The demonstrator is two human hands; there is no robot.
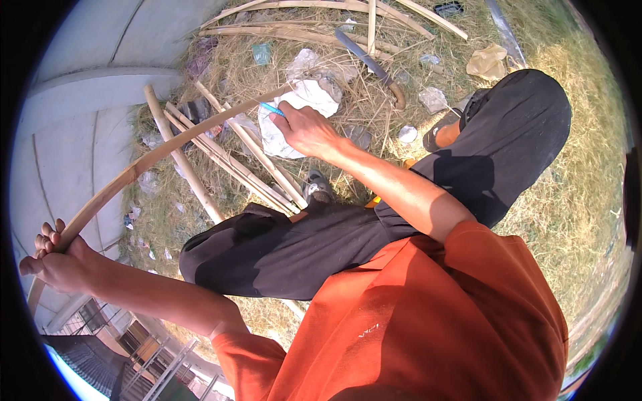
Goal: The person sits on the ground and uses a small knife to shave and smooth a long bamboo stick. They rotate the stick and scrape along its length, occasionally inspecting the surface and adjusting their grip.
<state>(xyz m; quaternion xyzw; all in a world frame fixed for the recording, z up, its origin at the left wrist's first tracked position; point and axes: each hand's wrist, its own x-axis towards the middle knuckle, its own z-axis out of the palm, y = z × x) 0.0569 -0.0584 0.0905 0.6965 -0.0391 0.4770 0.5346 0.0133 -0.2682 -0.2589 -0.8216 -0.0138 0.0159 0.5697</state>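
A long, flat strip of wood or split bamboo (160, 148) slants across the left half, its far end over a white, crumpled-looking piece (274, 138) on the ground. Near its lower end my left hand (63, 257) is wrapped round it. My right hand (304, 130) is closed on a thin blue stick-like thing (271, 108), perhaps a pen, whose tip lies against or just beside the strip near its far end; the exact contact cannot be told. Beyond my right hand lies a long blade with a curved brown handle (371, 67).
Several wooden strips and poles (231, 164) lie left of my feet, with more strips (301, 30) at the far side. A pale wall (73, 134) borders the left. Stones, scraps and a tan crumpled wrapper (487, 62) litter the dry grass. A metal blade (506, 32) lies far right.
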